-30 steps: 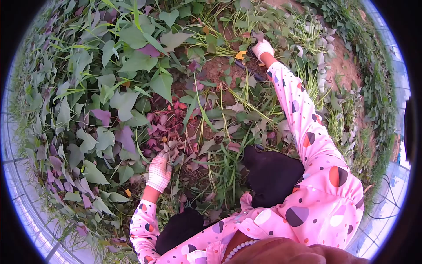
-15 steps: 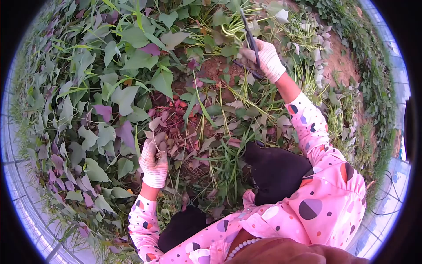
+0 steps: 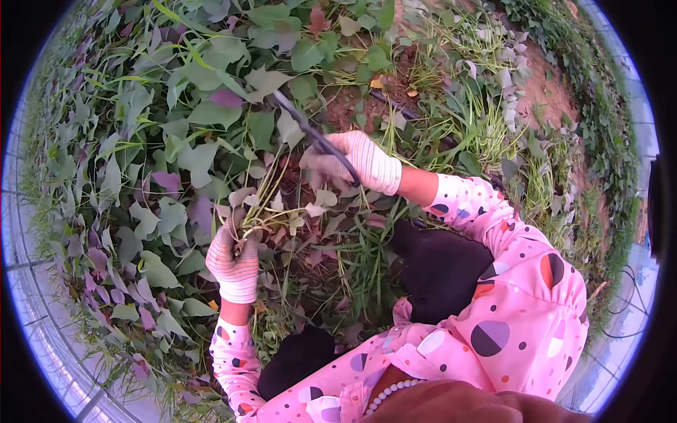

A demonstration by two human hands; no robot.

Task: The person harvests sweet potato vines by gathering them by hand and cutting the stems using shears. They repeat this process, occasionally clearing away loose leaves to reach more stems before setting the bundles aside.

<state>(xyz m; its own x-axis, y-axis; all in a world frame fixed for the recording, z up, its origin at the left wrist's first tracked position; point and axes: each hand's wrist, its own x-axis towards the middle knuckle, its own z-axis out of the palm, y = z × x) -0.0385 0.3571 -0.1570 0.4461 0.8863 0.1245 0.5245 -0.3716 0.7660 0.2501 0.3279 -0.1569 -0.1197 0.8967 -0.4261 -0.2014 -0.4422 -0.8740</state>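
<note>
My left hand [image 3: 233, 268], in a pale striped glove, is closed around a bunch of sweet potato vine stems [image 3: 266, 189]. The stems fan up and to the right from my fingers, with small leaves on them. My right hand [image 3: 367, 162], gloved the same way, is closed on a dark pair of scissors [image 3: 307, 128], blurred by motion. Their long end points up and left over the leaves, and a black handle bows below the hand. The right fingers are partly smeared and lie just right of the stems.
Dense green and purple sweet potato leaves [image 3: 197, 162] fill the left side. A black hose [image 3: 396, 106] lies on the reddish soil beyond my right hand. Pale cut-looking stems [image 3: 486, 92] lie in a strip at the right. My dark-clad knees [image 3: 444, 271] are close below.
My right hand has come down and left with the scissors, from the upper right to near my left hand. A larger bunch of stems now shows at my left hand, which has dropped slightly.
</note>
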